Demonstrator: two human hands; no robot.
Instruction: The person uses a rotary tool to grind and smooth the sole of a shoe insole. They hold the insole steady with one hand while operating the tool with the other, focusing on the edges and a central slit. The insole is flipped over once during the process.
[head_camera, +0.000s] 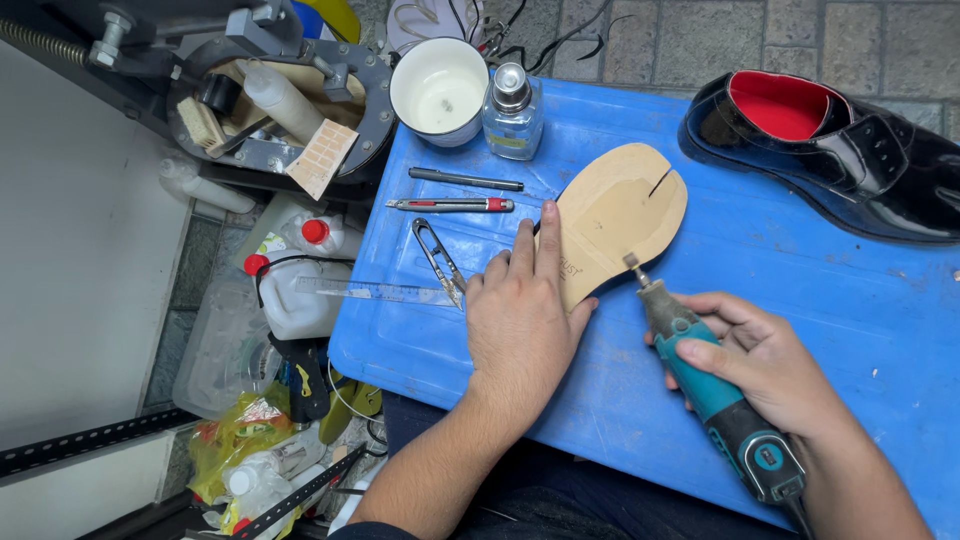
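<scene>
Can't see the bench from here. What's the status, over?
Left hand flat on tan insole. Right hand grips teal rotary tool, bit at insole edge. Snips beside left fingers.

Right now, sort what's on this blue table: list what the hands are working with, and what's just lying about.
In use:
- tan insole, pressed flat by the left hand
- teal rotary tool, gripped by the right hand, tip at the insole's edge

Lying about:
- black shoe
- white cup
- glass bottle
- pen
- utility knife
- thread snips
- clear ruler

A tan, flat leather shoe insole with a slit near its toe lies mid-worktop, toe toward the far edge; a teal handheld rotary tool angles near its edge, tip close to the insole
</scene>
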